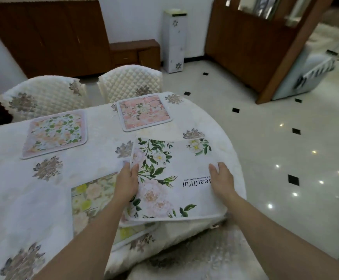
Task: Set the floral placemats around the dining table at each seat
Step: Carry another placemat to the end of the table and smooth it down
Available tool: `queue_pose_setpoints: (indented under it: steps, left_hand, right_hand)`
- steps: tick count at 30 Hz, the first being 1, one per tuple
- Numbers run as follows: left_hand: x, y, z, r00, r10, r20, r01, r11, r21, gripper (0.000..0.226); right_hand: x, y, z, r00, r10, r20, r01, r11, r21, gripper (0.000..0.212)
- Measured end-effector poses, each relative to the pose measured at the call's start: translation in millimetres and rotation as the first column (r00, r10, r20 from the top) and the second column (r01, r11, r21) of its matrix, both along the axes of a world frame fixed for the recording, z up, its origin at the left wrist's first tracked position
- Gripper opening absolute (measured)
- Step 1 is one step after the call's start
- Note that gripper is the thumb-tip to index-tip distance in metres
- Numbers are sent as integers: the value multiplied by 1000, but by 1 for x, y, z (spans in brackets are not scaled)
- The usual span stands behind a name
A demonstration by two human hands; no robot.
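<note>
Yellow-flowered placemat (91,197) partly covered

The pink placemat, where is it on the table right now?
In the head view the pink placemat lies flat at the table's far right side, in front of the right quilted chair and right of the green-and-orange placemat.

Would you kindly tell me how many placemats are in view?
4: green-leaf placemat far left, pink placemat far middle, white placemat in both hands, yellow placemat partly beneath it. More may be hidden underneath.
</note>
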State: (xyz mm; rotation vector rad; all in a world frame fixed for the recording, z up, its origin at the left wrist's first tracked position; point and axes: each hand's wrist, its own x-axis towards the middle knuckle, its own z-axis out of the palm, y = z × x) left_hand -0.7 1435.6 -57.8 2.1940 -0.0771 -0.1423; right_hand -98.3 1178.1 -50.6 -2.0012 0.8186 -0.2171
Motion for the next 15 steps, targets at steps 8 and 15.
queue_pose_setpoints:
  steps: [8,15]
  left_hand:
    - [-11,-119,7,963,-267,-18,267,963,-35,21]
    - [-26,-213,6,916,-399,-26,400,916,23,32]
  right_hand:
    - [-69,-92,8,963,-269,22,269,962,-41,27]
    - [-114,-165,-4,910,-414,-4,414,910,-32,27]
